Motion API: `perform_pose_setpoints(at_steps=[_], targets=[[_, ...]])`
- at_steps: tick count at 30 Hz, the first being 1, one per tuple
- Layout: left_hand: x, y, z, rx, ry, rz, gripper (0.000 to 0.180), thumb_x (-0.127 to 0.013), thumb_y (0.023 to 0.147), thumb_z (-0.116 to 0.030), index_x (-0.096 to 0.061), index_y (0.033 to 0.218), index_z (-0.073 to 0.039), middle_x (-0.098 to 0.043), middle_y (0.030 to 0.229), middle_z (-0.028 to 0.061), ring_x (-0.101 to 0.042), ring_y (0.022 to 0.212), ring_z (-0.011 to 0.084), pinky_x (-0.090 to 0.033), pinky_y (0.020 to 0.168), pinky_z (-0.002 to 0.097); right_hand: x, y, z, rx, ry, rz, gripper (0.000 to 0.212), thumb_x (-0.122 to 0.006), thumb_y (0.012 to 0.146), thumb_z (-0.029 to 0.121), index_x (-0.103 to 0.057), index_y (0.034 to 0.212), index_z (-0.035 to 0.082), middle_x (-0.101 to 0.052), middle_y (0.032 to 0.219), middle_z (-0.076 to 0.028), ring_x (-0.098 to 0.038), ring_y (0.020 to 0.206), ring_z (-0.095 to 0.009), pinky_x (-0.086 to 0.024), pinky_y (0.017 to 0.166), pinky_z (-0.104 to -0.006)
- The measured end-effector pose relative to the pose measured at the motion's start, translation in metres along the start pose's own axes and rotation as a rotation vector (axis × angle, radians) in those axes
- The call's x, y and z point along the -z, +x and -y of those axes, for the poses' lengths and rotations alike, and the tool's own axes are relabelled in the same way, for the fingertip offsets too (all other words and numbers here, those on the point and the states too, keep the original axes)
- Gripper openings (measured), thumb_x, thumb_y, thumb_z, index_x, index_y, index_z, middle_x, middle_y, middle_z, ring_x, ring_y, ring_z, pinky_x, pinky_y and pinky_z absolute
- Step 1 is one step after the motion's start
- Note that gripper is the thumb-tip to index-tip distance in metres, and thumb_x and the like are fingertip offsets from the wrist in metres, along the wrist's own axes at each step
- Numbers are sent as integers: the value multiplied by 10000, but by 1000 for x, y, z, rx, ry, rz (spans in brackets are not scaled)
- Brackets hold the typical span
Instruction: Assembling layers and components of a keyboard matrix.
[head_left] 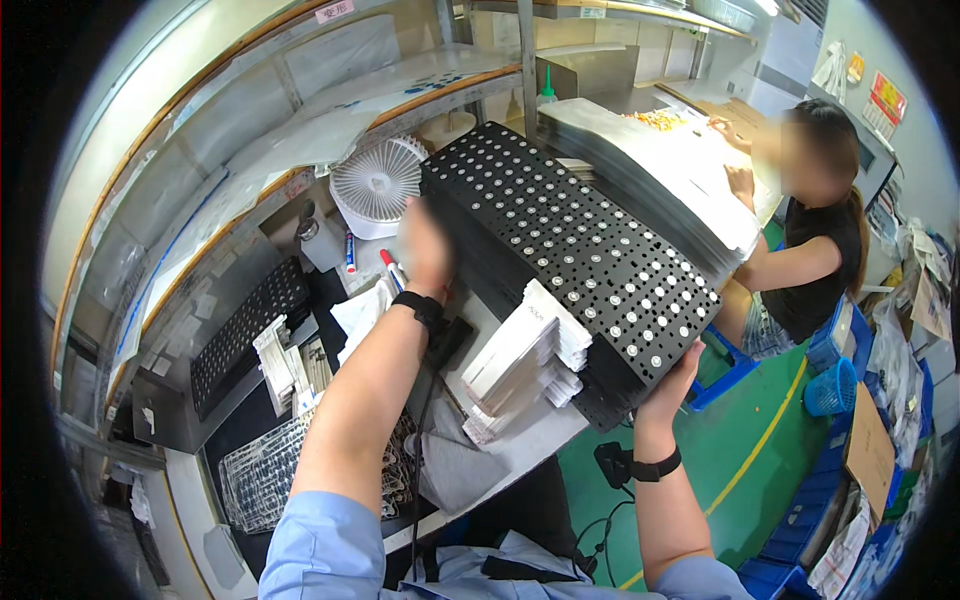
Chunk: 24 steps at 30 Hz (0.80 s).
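Note:
A long black perforated plate [575, 245] with rows of round silvery pieces lies slanting in front of me, on top of more dark layers. My right hand [672, 388] grips its near right corner, partly hidden by the edge. Beside the plate's far left side is my left hand [426, 248]; it is smeared and its fingers are hidden, so its grip cannot be made out. A stack of folded white paper [520, 350] stands against the plate's near side. Both wrists wear black straps.
A white fan [378, 182] stands behind my left hand, near markers [392, 262]. Another perforated black plate [250, 335] leans at left, above a tray of small dark parts [270, 470]. A co-worker [815, 220] sits at right beside tall white sheets [650, 170]. Blue bins [800, 530] line the floor.

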<state>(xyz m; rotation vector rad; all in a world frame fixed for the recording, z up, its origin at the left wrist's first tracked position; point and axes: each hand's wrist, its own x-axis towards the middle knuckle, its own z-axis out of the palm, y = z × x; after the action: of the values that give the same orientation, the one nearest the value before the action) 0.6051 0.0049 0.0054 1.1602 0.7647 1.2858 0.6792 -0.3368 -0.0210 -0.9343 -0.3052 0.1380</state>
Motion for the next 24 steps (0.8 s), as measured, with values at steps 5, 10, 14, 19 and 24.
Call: perform_pose_setpoints(at_steps=[5,10,14,19,24], targets=[[10,12,19,216,-251,46,722,-291,985,-564,-559,1202,71,-607,1156,150,-558,1017,220,-396,932,303,4,-6,-6,149,-95,70,714,-405,941,610,-426,1296,-9,-518,1204,-99,-483,1126,-185,-354,997,-342],[22,24,27,160,-107,81,743,-255,976,-594,-534,1249,38,-611,1165,138,-570,1073,254,-416,950,338,-1,-15,-9,255,-248,91,817,-393,918,650,-365,1343,-47,-474,1258,-126,-431,1188,-218,-300,1036,-353],[3,9,16,212,52,-73,783,-264,957,-622,-536,1240,56,-621,1134,155,-587,1030,259,-438,911,350,8,-9,-9,247,-324,81,738,-379,939,589,-383,1313,-48,-473,1224,-121,-432,1159,-206,-297,1017,-336],[7,13,11,263,152,-187,800,-268,944,-634,-578,1182,64,-634,1092,168,-602,981,270,-454,871,363,5,-9,-11,209,-263,88,705,-371,944,580,-410,1270,-43,-483,1160,-108,-435,1122,-190,-304,998,-326],[4,4,4,198,242,-211,811,-242,945,-631,-616,1112,69,-643,1067,174,-600,985,280,-441,880,364,11,-7,-13,165,-265,123,683,-356,954,582,-414,1260,-27,-489,1155,-93,-450,1111,-178,-320,988,-326]])
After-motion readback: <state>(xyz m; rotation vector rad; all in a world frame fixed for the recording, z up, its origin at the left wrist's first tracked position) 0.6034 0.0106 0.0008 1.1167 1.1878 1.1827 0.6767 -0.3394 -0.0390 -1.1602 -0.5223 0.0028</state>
